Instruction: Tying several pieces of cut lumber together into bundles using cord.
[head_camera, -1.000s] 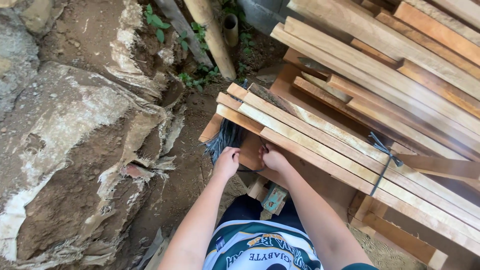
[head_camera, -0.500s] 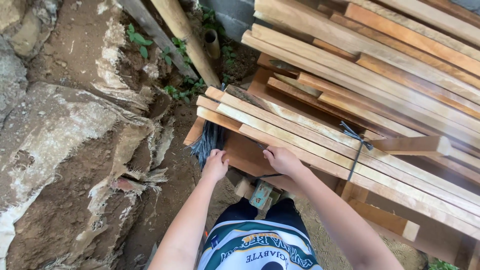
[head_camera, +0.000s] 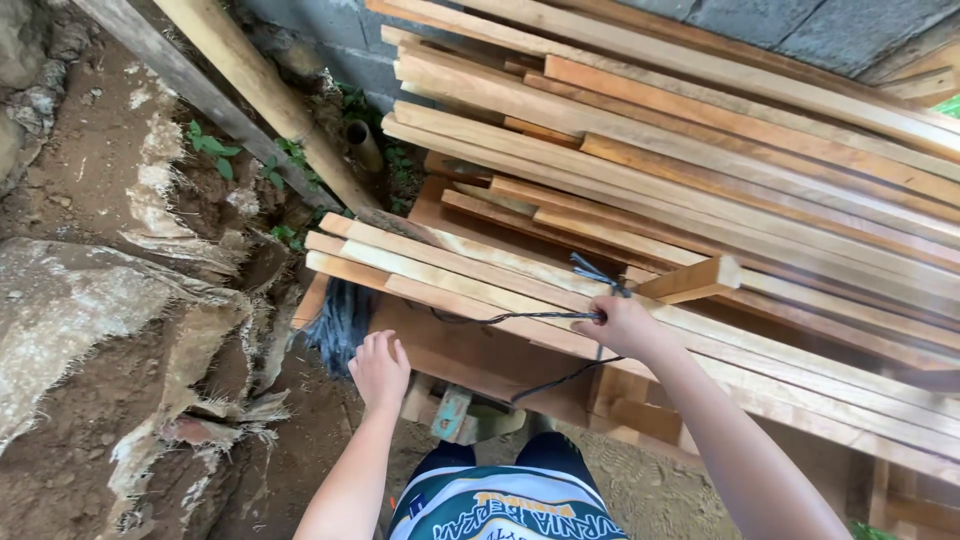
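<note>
Bare earth, torn sacking (head_camera: 180, 330) and a grey block wall (head_camera: 800, 25) hem in a slanting stack of rough-sawn, pale and reddish planks (head_camera: 700, 170). The right hand (head_camera: 618, 325) has its fingers clamped on a thin dark cord (head_camera: 520, 317) lying across the lowest planks, its end dangling, seemingly not yet tied. The left hand (head_camera: 380, 368), fingers together, rests against the planks' underside.

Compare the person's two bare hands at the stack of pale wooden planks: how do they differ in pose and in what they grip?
The right hand is closed on a thin dark cord and sits atop the pale wooden planks. The left hand is lower, by the planks' cut ends, fingers curled, with no cord in it; whether it grips anything cannot be told. The right arm reaches farther forward than the left. Both are bare and near the same stack.
</note>
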